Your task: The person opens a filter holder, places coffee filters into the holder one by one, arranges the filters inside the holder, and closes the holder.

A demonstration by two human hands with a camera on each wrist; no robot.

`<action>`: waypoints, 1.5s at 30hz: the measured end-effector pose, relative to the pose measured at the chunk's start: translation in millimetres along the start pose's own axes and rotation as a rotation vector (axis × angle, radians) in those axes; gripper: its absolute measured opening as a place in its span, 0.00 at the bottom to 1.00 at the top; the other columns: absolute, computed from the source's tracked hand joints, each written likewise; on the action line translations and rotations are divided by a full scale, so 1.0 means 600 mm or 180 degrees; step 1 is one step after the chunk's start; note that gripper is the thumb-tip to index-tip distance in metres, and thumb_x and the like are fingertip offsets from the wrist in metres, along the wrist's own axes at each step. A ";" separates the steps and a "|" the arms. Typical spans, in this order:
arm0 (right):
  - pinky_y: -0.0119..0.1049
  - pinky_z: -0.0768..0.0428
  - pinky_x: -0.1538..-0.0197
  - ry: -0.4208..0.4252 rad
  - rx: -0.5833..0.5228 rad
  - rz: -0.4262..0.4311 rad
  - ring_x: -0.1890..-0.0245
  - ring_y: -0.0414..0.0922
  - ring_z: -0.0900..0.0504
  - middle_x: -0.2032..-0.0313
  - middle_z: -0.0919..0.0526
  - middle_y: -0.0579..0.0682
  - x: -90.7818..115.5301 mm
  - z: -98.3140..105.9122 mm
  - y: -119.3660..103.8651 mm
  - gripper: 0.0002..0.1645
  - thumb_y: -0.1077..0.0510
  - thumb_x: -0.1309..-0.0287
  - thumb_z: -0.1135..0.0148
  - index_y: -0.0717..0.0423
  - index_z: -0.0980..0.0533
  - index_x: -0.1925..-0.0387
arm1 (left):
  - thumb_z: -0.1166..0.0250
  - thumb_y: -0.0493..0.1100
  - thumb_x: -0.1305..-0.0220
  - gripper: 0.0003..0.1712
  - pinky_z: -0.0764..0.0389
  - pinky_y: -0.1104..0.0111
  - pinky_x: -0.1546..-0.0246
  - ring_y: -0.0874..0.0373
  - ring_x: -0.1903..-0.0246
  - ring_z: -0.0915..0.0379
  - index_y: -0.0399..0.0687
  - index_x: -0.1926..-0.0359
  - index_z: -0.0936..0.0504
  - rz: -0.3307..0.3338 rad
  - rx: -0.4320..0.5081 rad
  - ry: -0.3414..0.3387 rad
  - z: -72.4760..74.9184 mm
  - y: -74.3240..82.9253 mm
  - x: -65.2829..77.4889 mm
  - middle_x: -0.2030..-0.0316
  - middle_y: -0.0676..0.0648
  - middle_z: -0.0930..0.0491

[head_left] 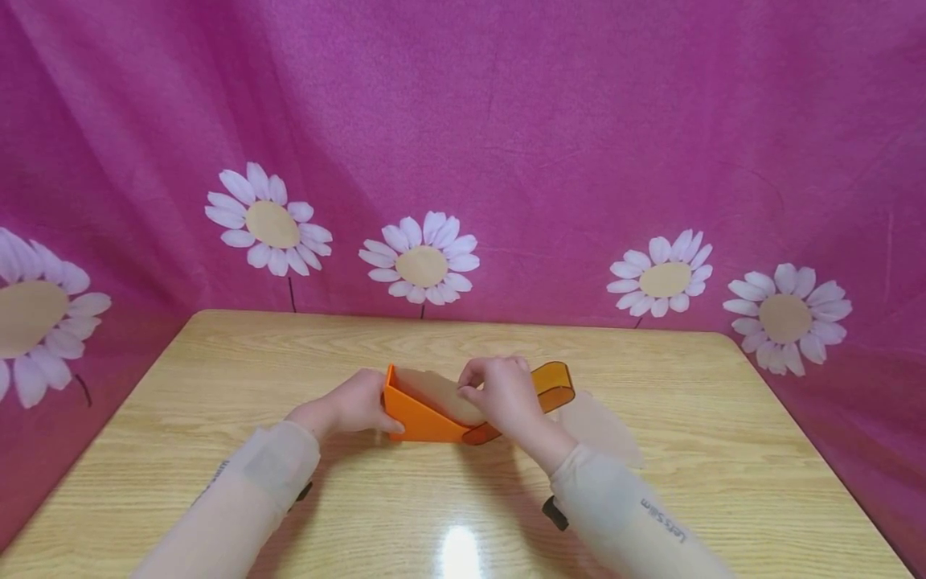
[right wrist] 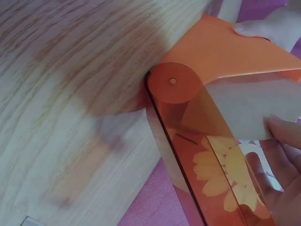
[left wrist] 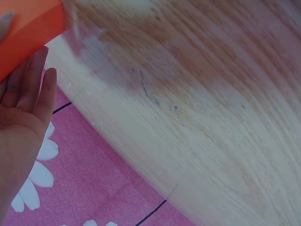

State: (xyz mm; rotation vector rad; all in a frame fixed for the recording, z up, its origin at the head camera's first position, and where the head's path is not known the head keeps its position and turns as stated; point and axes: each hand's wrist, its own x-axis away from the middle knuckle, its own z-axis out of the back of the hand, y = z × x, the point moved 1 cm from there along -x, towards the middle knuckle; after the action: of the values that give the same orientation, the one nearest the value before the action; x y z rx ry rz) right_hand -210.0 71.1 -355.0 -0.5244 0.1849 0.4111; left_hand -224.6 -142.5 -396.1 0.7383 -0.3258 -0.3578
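Observation:
An orange wedge-shaped box (head_left: 427, 420) stands at the middle of the table, its translucent amber lid (head_left: 555, 384) swung open to the right on a round hinge (right wrist: 172, 81). My left hand (head_left: 356, 402) grips the box's closed left end, thumb on the near side; in the left wrist view its fingers (left wrist: 35, 84) lie along the far side. A light brown paper coffee filter (head_left: 437, 392) sticks up out of the box's open top. Between thumb and fingertips my right hand (head_left: 506, 392) pinches this filter's edge, as the right wrist view also shows.
Another pale brown sheet, like a filter (head_left: 600, 430), lies flat on the wooden table (head_left: 405, 507) to the right of the box, partly behind my right forearm. A magenta cloth (head_left: 535, 161) with white daisies hangs behind the table and along its sides.

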 end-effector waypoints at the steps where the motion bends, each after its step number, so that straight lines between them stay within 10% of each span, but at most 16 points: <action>1: 0.48 0.36 0.45 0.0006 0.0046 -0.0007 0.73 0.41 0.19 0.79 0.16 0.43 0.000 -0.001 0.000 0.07 0.58 0.54 0.29 0.49 0.21 0.80 | 0.25 0.37 0.56 0.20 0.28 0.65 0.55 0.59 0.68 0.29 0.49 0.59 0.20 -0.0035 -0.0002 -0.0007 0.000 0.000 0.000 0.68 0.55 0.20; 32: 0.40 0.40 0.59 -0.0237 0.0553 -0.0242 0.80 0.38 0.31 0.89 0.31 0.38 -0.002 -0.028 -0.001 0.20 0.49 0.56 0.27 0.46 0.31 0.88 | 0.25 0.37 0.56 0.22 0.26 0.64 0.54 0.59 0.68 0.28 0.50 0.57 0.20 -0.0056 0.0034 -0.0014 0.000 0.000 0.000 0.67 0.56 0.19; 45: 0.44 0.31 0.52 0.0097 0.0281 -0.0242 0.73 0.41 0.25 0.79 0.20 0.41 0.005 0.052 0.002 0.11 0.50 0.52 0.30 0.48 0.23 0.78 | 0.27 0.36 0.54 0.22 0.24 0.62 0.52 0.59 0.66 0.26 0.50 0.56 0.21 -0.0060 0.0160 -0.0028 -0.003 0.000 0.002 0.63 0.55 0.19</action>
State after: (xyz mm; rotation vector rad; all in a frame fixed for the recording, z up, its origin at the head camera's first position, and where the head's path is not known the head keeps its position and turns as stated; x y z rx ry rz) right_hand -205.5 89.2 -329.4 -0.4497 0.2110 0.3197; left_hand -222.6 -141.9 -396.9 0.7896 -0.3372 -0.3719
